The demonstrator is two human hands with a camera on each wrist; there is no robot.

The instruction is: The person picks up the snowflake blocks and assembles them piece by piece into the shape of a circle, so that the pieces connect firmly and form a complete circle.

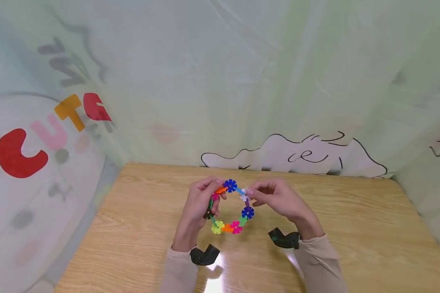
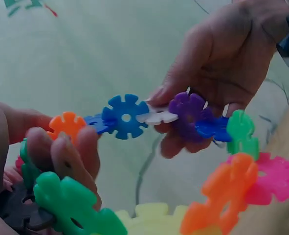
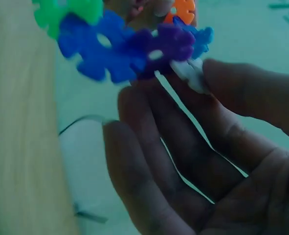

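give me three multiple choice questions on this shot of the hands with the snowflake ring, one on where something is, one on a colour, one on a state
1. Where is the ring of snowflake discs?
A. flat on the wooden table
B. held above the wooden table between both hands
C. pinned to the curtain

2. What colour is the disc that the right hand pinches?
A. white
B. black
C. red

3. What state is the chain of discs in?
A. loose single pieces
B. one straight rod
C. joined into a closed loop

Answers:
1 B: the head view shows the left hand and the right hand gripping opposite sides of the ring, above the tabletop.
2 A: in the left wrist view the right hand's fingertips close on the white disc between a blue disc and a purple disc.
3 C: the head view shows the discs linked all the way round.
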